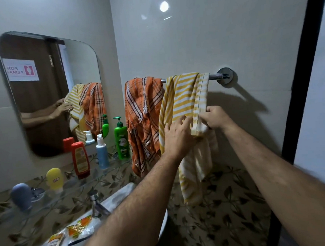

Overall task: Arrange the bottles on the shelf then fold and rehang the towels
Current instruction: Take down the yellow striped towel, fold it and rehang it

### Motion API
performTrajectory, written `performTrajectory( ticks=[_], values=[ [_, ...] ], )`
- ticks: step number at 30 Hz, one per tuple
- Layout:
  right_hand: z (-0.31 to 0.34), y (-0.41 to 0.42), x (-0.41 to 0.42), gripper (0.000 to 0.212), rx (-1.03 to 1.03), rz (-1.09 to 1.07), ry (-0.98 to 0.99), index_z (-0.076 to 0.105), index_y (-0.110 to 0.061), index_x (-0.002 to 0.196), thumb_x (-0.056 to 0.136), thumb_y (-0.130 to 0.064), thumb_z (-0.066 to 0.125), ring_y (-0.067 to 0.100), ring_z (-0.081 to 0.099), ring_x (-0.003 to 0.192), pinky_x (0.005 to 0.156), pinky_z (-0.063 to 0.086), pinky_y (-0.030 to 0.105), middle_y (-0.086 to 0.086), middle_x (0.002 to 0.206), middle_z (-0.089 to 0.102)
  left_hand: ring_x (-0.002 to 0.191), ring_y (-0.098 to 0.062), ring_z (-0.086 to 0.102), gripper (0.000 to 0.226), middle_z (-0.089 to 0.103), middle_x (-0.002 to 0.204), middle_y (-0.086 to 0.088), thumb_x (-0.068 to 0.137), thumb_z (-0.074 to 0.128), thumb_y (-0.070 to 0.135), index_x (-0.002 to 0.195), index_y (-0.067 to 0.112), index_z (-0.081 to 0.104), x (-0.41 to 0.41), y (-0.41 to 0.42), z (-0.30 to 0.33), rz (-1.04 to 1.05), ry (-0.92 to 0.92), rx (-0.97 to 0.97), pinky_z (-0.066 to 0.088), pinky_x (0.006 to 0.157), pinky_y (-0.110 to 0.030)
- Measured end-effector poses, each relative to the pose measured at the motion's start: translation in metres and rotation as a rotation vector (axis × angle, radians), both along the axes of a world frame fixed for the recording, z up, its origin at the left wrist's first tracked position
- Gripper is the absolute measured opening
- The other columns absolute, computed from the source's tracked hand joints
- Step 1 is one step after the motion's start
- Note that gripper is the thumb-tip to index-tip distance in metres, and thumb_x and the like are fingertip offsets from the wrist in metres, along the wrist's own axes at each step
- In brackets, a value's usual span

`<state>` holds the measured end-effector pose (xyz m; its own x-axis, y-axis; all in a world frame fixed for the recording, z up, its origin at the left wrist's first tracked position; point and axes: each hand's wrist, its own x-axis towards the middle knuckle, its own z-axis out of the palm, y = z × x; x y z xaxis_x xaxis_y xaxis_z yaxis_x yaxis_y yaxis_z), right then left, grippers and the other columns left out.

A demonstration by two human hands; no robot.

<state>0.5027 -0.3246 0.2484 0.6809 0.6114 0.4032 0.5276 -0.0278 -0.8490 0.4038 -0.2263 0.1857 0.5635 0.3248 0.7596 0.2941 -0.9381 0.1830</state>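
A yellow-and-white striped towel (184, 95) hangs over the chrome towel bar (215, 76) on the wall. My right hand (215, 117) grips its right-hand fold partway down. My left hand (177, 136) pinches the bunched fabric beside it. An orange plaid towel (143, 112) hangs crumpled at the bar's left end. On the glass shelf (113, 166) under the mirror stand a green pump bottle (121, 139), a blue pump bottle (102, 152), a red-orange bottle (80, 159), a yellow tube (54, 179) and a grey tube (21, 196).
A mirror (47, 88) hangs on the left wall. Below the shelf is a white basin (122, 193) with a chrome tap (95, 205) and printed sachets (78, 229) on its rim. A dark door frame (303, 72) runs down the right side.
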Motion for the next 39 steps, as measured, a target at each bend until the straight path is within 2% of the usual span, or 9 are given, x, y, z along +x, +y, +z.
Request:
performTrajectory(
  ticks=[6,11,13,16,21,26,32,35,39],
  values=[
    [0.011,-0.009,-0.003,0.007,0.07,0.241,0.052,0.064,0.003,0.084,0.082,-0.003,0.062,0.013,0.055,0.053,0.053,0.046,0.028,0.012,0.07,0.059,0.071,-0.011,0.055,0.001,0.056,0.076,0.015,0.088,0.06,0.019,0.087,0.019,0.061,-0.005,-0.011,0.009,-0.244,-0.38,-0.16,0.044,0.071,-0.03],
    [0.019,-0.006,-0.002,0.033,0.284,0.182,0.186,0.059,-0.015,0.084,0.099,-0.043,0.05,0.012,0.058,0.051,0.049,0.047,0.027,0.005,0.072,0.059,0.051,-0.013,0.045,0.039,0.05,0.057,0.0,0.085,0.041,0.04,0.064,0.008,0.05,-0.018,-0.018,0.026,-0.433,-0.636,-0.559,0.037,0.046,-0.032],
    [0.019,-0.003,-0.002,0.023,0.287,0.033,0.04,0.06,-0.016,0.104,0.099,-0.038,0.055,0.017,0.064,0.068,0.064,0.052,0.04,0.011,0.086,0.062,0.06,-0.014,0.046,0.031,0.048,0.062,0.003,0.078,0.044,0.039,0.064,0.012,0.048,-0.024,-0.021,0.034,-0.479,-0.47,-0.656,0.043,0.051,-0.037],
    [0.015,0.009,-0.001,0.053,0.164,-0.299,-0.481,0.034,-0.009,0.147,0.096,-0.01,0.051,0.034,0.051,0.126,0.106,0.04,0.048,0.02,0.141,0.048,0.052,-0.01,0.045,0.015,0.049,0.06,0.008,0.074,0.055,0.032,0.067,0.019,0.053,-0.043,-0.025,0.05,-0.744,-0.195,-0.765,0.04,0.049,-0.028],
    [0.022,0.026,0.015,0.057,0.184,-0.498,-0.756,0.028,-0.03,0.149,0.095,-0.025,0.048,0.031,0.05,0.114,0.095,0.046,0.044,0.015,0.13,0.047,0.054,-0.005,0.055,0.021,0.06,0.063,0.003,0.069,0.07,0.024,0.074,0.005,0.062,-0.084,-0.031,0.072,-0.877,0.454,-0.839,0.046,0.054,-0.014],
    [0.032,0.025,0.012,0.026,0.208,-0.533,-0.964,0.058,-0.027,0.109,0.084,-0.025,0.063,0.035,0.05,0.101,0.081,0.046,0.045,0.013,0.11,0.051,0.076,-0.036,0.047,0.037,0.052,0.079,-0.031,0.067,0.071,0.022,0.084,-0.008,0.059,-0.118,-0.038,0.091,-0.867,0.61,-0.758,0.04,0.065,-0.041],
    [0.026,0.025,0.009,0.013,0.053,-0.533,-1.074,0.066,-0.009,0.087,0.086,-0.021,0.06,0.037,0.056,0.104,0.08,0.047,0.047,0.012,0.102,0.062,0.072,-0.007,0.068,0.026,0.072,0.074,0.01,0.068,0.081,0.007,0.085,0.022,0.069,-0.152,-0.025,0.107,-0.673,0.164,-0.834,0.054,0.066,-0.021],
    [0.029,0.02,-0.018,0.013,0.135,-0.335,-1.174,0.061,-0.008,0.078,0.083,-0.019,0.055,0.036,0.061,0.09,0.083,0.043,0.045,0.015,0.086,0.065,0.083,-0.01,0.07,0.017,0.075,0.085,0.005,0.082,0.073,0.008,0.096,0.017,0.069,-0.139,-0.014,0.099,-0.561,-0.103,-0.764,0.056,0.079,-0.027],
    [0.041,0.015,-0.062,0.009,0.039,-0.139,-1.018,0.054,-0.012,0.091,0.089,-0.02,0.055,0.041,0.064,0.075,0.061,0.038,0.035,0.019,0.078,0.066,0.089,-0.01,0.071,0.028,0.073,0.095,0.001,0.081,0.075,0.021,0.107,0.014,0.067,-0.126,-0.003,0.086,-0.515,-0.335,-0.783,0.056,0.079,-0.023]
  ],
)
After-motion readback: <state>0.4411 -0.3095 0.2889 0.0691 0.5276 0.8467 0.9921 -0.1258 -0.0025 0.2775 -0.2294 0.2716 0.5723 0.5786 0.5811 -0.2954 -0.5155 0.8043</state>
